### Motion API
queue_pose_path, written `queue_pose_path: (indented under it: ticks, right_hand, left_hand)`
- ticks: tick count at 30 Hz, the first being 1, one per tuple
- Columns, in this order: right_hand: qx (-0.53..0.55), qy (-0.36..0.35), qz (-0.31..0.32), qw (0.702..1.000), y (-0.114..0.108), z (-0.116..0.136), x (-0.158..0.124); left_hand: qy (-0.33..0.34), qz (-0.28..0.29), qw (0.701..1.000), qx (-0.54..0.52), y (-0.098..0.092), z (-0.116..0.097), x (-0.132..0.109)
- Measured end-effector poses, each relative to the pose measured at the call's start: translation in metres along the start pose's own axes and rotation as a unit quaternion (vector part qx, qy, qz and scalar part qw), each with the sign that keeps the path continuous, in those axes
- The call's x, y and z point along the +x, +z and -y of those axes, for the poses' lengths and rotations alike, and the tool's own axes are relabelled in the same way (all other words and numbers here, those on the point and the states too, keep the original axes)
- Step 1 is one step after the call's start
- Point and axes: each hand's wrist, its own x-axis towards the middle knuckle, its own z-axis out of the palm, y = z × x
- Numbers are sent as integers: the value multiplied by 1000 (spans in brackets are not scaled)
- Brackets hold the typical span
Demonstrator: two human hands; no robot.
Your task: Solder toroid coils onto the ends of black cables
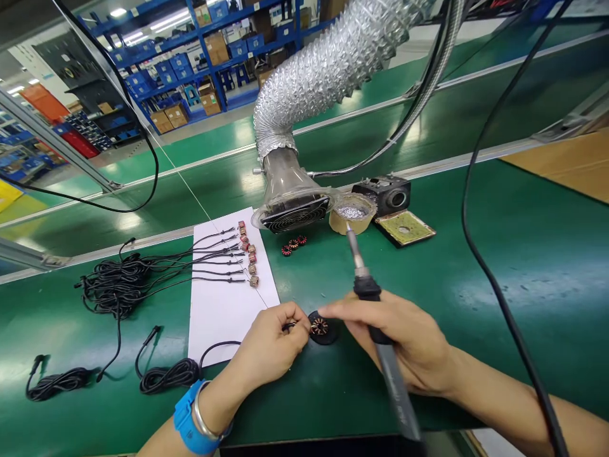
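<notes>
Head view: left fingers pinch a thin cable beside a small copper coil, likely light, best held by its rim; right fingers grip a soldering iron.

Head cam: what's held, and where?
The right hand grips a soldering iron by its black handle; the left hand pinches a black cable near its end.

Left hand, blue band on the wrist, pinches a black cable just beside a copper-wound toroid coil on a round black holder. Right hand grips a soldering iron, tip angled far, near a cup of metal wool. White paper at left carries a row of black leads ending in small coils. Bundled cable lies farther left on the green bench mat.
</notes>
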Motion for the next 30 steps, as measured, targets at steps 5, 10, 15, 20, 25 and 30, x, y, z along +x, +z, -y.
queue_pose_path:
  ticks: [5, 10, 15, 20, 25, 30]
  right_hand:
    - [25, 76, -78, 994, -11, 16, -16]
    - [33, 167, -128, 977, -6, 17, -35]
    - [48, 197, -173, 964, 1, 14, -40]
    - [57, 194, -168, 965, 1, 15, -39]
    - [49, 192, -171, 965, 2, 15, -38]
    - [56, 190, -165, 966, 3, 16, -36]
  left_hand:
    - [-11, -11, 1000, 24, -1, 1, 4]
    - [-5, -4, 1000, 13, -2, 4, 7]
    - [-5, 3, 1000, 27, -3, 3, 9]
    - [-1, 14, 999, 30, -4, 2, 10]
    - [4, 17, 999, 31, -4, 2, 9]
    - [6, 13, 999, 31, -4, 2, 9]
